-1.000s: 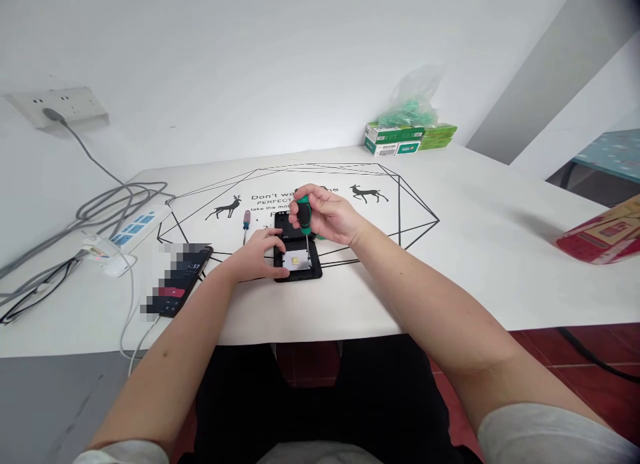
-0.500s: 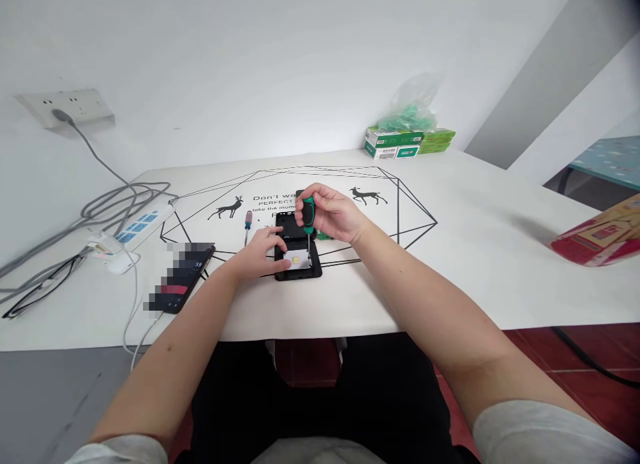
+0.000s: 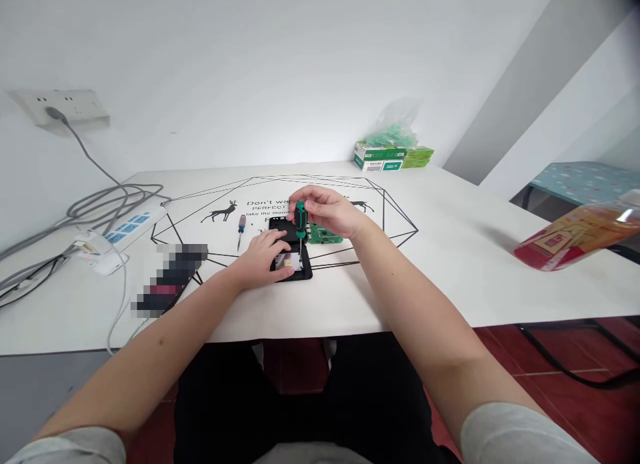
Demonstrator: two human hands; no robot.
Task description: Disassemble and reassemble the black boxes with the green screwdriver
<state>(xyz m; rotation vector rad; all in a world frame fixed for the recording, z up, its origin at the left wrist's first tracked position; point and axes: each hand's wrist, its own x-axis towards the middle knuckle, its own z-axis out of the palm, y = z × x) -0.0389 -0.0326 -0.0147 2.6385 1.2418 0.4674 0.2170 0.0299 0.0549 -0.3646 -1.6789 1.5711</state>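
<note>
My right hand [image 3: 327, 211] is closed round the green and black handle of a screwdriver [image 3: 301, 217], which stands nearly upright with its tip at the right side of a black case [image 3: 306, 272]. Inside that case lies a white part with a yellow patch [image 3: 289, 262]. My left hand [image 3: 260, 257] rests on the case's left side, fingers spread, holding it down against the table. Behind it sits another black piece [image 3: 281, 229], partly under my fingers. A green circuit board [image 3: 323, 235] lies to the right, below my right hand.
A second screwdriver [image 3: 241, 231] lies left of the case. Further left are a phone [image 3: 173, 281], a power strip [image 3: 131, 229] and grey cables [image 3: 117, 199]. Green boxes [image 3: 383, 154] stand by the wall. A bottle [image 3: 575, 234] is at the right.
The view has shifted a little to the right. My right hand and the screwdriver have moved slightly off the circuit board, so more of it shows. Both hands keep their places at the case.
</note>
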